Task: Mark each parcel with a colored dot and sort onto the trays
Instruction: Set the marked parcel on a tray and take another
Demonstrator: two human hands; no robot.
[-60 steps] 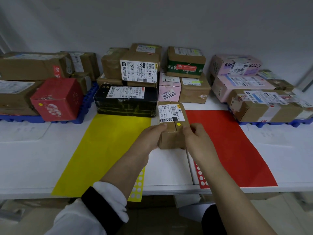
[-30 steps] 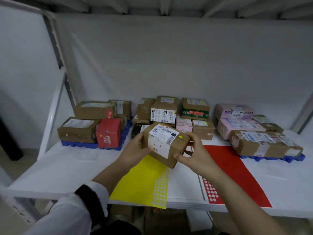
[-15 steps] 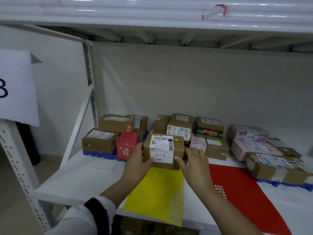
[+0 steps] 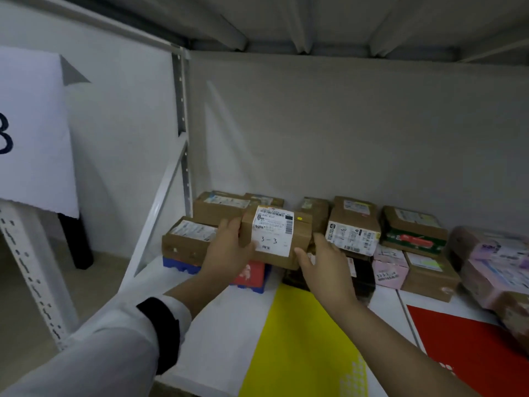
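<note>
- the grip: the left hand clasps the left end of the brown parcel, and the right hand grips its lower right corner, thumb on the front face. both are closed on the box, which hangs between the palms.
- the parcel is in the air above the shelf, touching nothing else that i can make out. its white label, hand-marked "3-3", faces the camera, and a yellow dot sits on the cardboard just right of the label, so marking looks done.
- its long axis runs left to right, from one palm to the other, roughly level.
- the relation that matters: the blue tray lies below and to the left of the parcel, already carrying brown boxes and a red box. i judge this the target for yellow, though no dots on those boxes are legible.
- the left hand is nearer the tray and would lead. the free room on it is hidden behind the hands.
- further out: a yellow sheet and a red sheet lie flat on the shelf near the camera, and unsorted parcels are stacked at the back.
</note>
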